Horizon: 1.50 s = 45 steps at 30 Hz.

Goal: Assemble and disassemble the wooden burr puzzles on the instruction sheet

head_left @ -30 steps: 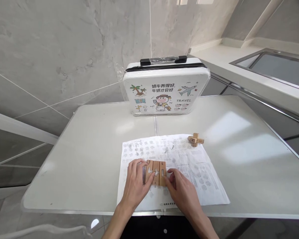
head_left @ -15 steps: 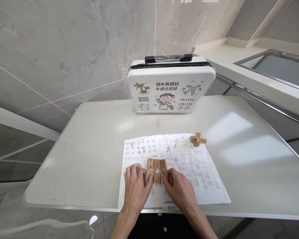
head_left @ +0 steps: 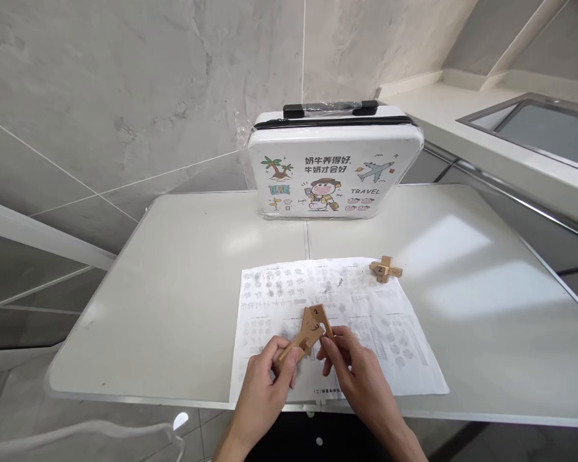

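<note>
Both hands hold notched wooden puzzle bars above a printed instruction sheet (head_left: 366, 333) near the table's front edge. My left hand (head_left: 264, 382) pinches the near end of a wooden bar (head_left: 299, 340) that slants up to the right. My right hand (head_left: 351, 366) grips a second wooden bar (head_left: 324, 319), marked with a 2. The two bars cross and touch just above the sheet. A small assembled wooden cross puzzle (head_left: 385, 269) lies at the sheet's far right corner, well away from both hands.
A white cartoon-printed suitcase (head_left: 334, 167) stands upright at the back of the white table (head_left: 183, 282), against a grey marble wall. A counter with a sunken sink (head_left: 534, 128) runs along the right side.
The wooden bars lay flat side by side on the sheet under my fingers. Now both hands have picked them up, tilted and crossed against each other.
</note>
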{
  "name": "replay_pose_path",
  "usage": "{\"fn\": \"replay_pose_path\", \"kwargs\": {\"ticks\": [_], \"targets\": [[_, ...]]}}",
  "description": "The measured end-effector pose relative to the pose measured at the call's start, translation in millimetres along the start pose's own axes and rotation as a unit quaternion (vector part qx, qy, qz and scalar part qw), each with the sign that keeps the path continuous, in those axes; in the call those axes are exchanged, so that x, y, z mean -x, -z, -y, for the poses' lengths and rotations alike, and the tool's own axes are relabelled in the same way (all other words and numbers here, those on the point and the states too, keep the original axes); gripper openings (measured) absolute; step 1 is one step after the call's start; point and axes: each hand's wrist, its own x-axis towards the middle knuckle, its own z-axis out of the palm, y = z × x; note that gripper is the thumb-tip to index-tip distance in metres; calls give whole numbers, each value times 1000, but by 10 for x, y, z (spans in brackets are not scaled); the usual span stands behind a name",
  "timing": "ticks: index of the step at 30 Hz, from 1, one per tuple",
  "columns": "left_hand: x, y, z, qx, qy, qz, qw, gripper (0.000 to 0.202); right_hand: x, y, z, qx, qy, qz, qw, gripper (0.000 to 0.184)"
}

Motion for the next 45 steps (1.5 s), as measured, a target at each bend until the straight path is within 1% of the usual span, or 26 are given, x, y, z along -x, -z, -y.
{"fn": "replay_pose_path", "kwargs": {"ticks": [3, 6, 11, 14, 17, 20, 24, 30, 32, 36, 40, 42, 45], "targets": [[3, -10, -7, 17, 6, 28, 999, 42, 38, -2, 1, 18, 4, 7, 1000, 36], [7, 0, 40, 6, 13, 41, 999, 43, 79, 8, -3, 41, 24, 0, 999, 38], [14, 22, 101, 6, 7, 50, 999, 43, 137, 6, -31, 97, 70, -35, 992, 43], [17, 17, 88, 24, 12, 52, 998, 43, 158, -3, -33, 130, 106, -50, 985, 47], [28, 2, 58, 44, 16, 53, 998, 43, 173, -10, -29, 155, 129, -51, 978, 51], [48, -29, 44, 56, 23, 48, 997, 45, 187, -15, -38, 169, 146, -58, 973, 54], [82, -103, 56, 68, 27, 26, 997, 45, 213, -30, -78, 170, 158, -75, 970, 53], [127, -202, 27, 73, 27, 7, 997, 44, 261, -101, -231, 195, 165, -131, 958, 55], [139, -221, 7, 73, 27, 4, 997, 44, 268, -113, -269, 200, 168, -139, 955, 55], [134, -247, -17, 77, 19, -1, 997, 43, 274, -125, -244, 195, 177, -122, 957, 56], [77, -237, -25, 81, 20, 2, 997, 43, 294, -189, -147, 186, 214, -87, 955, 59], [48, -213, -38, 79, 22, 0, 997, 44, 299, -220, -109, 176, 226, -82, 955, 59], [35, -169, -73, 77, 26, 22, 996, 44, 287, -224, -72, 181, 223, -85, 954, 55]]}}
